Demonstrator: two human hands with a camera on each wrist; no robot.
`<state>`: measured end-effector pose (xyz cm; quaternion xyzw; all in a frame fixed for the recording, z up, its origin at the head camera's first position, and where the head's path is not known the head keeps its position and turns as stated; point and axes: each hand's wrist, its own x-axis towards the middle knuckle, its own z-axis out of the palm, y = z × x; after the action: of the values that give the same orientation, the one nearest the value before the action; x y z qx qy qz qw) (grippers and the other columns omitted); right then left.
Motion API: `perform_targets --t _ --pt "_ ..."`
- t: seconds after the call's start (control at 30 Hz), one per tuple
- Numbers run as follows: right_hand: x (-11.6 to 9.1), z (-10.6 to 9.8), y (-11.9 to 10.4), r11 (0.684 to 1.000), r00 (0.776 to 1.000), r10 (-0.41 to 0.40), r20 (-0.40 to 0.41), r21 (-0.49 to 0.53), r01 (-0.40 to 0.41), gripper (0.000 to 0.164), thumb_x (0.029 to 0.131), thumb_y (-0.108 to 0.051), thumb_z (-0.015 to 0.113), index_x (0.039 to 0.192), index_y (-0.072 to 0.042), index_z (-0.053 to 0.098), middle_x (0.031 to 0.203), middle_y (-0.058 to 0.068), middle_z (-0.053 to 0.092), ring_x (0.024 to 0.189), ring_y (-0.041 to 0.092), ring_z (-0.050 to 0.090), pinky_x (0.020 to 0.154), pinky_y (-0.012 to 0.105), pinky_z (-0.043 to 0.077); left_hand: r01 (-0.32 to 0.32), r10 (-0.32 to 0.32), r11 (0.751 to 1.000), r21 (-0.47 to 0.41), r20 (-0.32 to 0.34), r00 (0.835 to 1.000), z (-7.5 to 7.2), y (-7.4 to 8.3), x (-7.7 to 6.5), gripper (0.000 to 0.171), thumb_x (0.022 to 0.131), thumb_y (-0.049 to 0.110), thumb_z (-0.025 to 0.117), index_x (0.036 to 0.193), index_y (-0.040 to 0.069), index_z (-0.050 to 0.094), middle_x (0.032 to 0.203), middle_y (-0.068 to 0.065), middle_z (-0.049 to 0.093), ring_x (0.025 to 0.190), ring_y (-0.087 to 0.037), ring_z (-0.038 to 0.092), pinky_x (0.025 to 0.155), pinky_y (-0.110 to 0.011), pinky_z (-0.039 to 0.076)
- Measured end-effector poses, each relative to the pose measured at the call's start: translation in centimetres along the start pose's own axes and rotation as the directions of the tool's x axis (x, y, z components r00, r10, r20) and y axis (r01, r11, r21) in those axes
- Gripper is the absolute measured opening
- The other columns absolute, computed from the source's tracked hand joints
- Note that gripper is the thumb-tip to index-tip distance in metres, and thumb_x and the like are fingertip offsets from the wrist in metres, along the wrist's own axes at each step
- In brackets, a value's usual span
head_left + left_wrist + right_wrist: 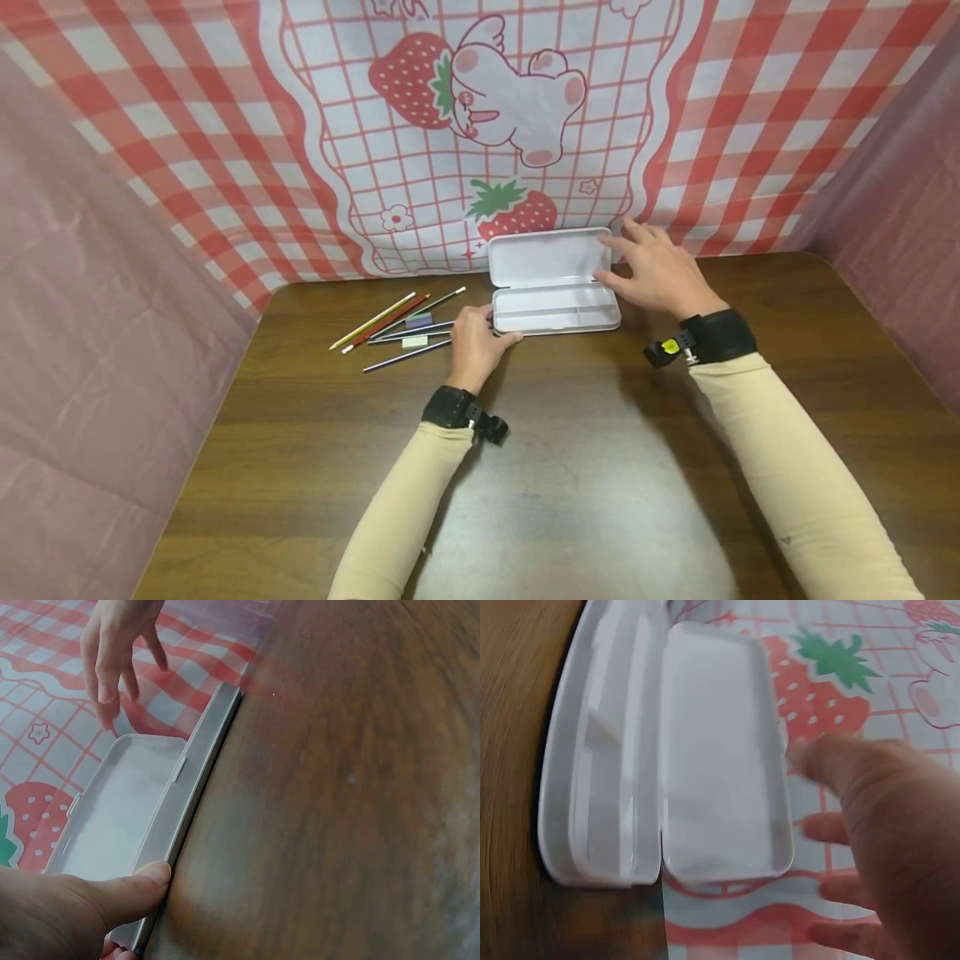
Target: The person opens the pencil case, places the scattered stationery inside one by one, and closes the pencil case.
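A white pencil case [536,320] lies open on the table, its lid [551,257] tipped back against the checked cloth. Inside, its divided compartments hold nothing. My left hand [474,343] grips the case's left end; in the left wrist view the thumb [146,889] presses on the front wall and fingertips show below the case. Beside the lid's right end is my right hand [663,271], fingers spread and relaxed, holding nothing. From the right wrist view, its fingers [832,829] point toward the lid's edge.
Left of the case lie several pencils, among them a yellow pencil [372,321] and a red pencil [390,322]. A blue-grey eraser [418,320] and a pale eraser [414,342] lie among them. A checked cloth [750,125] hangs behind the wooden table [585,467].
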<state>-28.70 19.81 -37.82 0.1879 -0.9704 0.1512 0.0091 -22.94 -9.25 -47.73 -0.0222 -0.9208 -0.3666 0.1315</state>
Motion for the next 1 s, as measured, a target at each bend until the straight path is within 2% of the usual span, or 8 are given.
perform_targets --t 0.13,0.27,0.4,0.5,0.6,0.83,1.0 --pt "-0.2 0.3 0.0 0.982 0.999 -0.034 -0.034 0.184 0.039 0.05 0.108 -0.029 0.073 0.149 0.0 0.069 0.156 0.031 0.062 0.14 0.05 0.063 0.113 0.071 0.054 -0.003 0.003 1.0 0.004 -0.001 1.0 0.0 0.0 0.0 0.057 0.079 0.021 0.103 0.127 -0.001 0.082 0.103 -0.019 0.08 0.105 -0.033 0.072 0.097 -0.05 0.057" --pt "-0.2 1.0 0.1 0.961 0.998 -0.004 -0.063 0.276 0.021 0.042 0.108 -0.02 0.072 0.144 0.002 0.071 0.137 0.028 0.076 0.122 0.045 0.076 0.102 0.063 0.06 -0.004 0.004 1.0 0.005 0.001 1.0 0.0 0.0 0.0 0.056 0.08 0.021 0.103 0.127 -0.001 0.082 0.104 -0.019 0.08 0.106 -0.033 0.072 0.097 -0.05 0.057" --pt "-0.3 1.4 0.3 0.955 0.997 0.052 -0.053 0.296 -0.034 0.051 0.108 -0.02 0.071 0.153 0.003 0.064 0.135 0.031 0.076 0.108 0.04 0.076 0.09 0.049 0.063 -0.008 0.008 1.0 0.01 -0.001 1.0 0.0 0.0 0.0 0.056 0.08 0.021 0.103 0.127 -0.001 0.082 0.103 -0.019 0.08 0.106 -0.034 0.073 0.097 -0.05 0.058" --pt "-0.4 1.8 0.6 0.948 0.996 0.085 -0.032 0.309 -0.071 0.058 0.107 -0.019 0.072 0.158 0.005 0.059 0.131 0.032 0.075 0.095 0.035 0.071 0.075 0.034 0.058 -0.008 0.008 1.0 0.01 0.002 1.0 0.0 0.0 0.0 0.056 0.08 0.021 0.103 0.127 -0.001 0.082 0.103 -0.02 0.08 0.106 -0.034 0.073 0.097 -0.05 0.058" --pt "-0.4 2.3 0.8 0.942 0.994 0.104 -0.031 0.325 -0.088 0.055 0.106 -0.015 0.072 0.156 0.006 0.06 0.127 0.031 0.075 0.087 0.031 0.071 0.068 0.025 0.054 -0.009 0.009 1.0 0.01 0.003 1.0 -0.1 0.1 0.0 0.056 0.08 0.022 0.103 0.127 -0.001 0.082 0.104 -0.02 0.08 0.106 -0.034 0.073 0.097 -0.05 0.058" --pt "-0.7 3.4 1.1 0.924 0.993 0.12 0.003 0.365 -0.113 0.052 0.106 -0.014 0.073 0.151 0.009 0.064 0.125 0.035 0.077 0.075 0.023 0.078 0.061 0.019 0.054 -0.006 0.006 1.0 0.005 0.001 1.0 0.0 0.0 -0.1 0.057 0.08 0.021 0.103 0.128 -0.002 0.082 0.105 -0.02 0.08 0.106 -0.033 0.073 0.097 -0.049 0.058" --pt "-0.8 3.9 1.2 0.929 0.992 0.129 -0.009 0.352 -0.118 0.046 0.105 -0.012 0.074 0.145 0.009 0.069 0.122 0.034 0.079 0.08 0.024 0.078 0.063 0.016 0.052 -0.004 0.004 1.0 0.007 0.0 1.0 0.0 0.0 -0.1 0.056 0.08 0.021 0.103 0.127 -0.001 0.082 0.104 -0.019 0.079 0.106 -0.033 0.072 0.097 -0.049 0.057"
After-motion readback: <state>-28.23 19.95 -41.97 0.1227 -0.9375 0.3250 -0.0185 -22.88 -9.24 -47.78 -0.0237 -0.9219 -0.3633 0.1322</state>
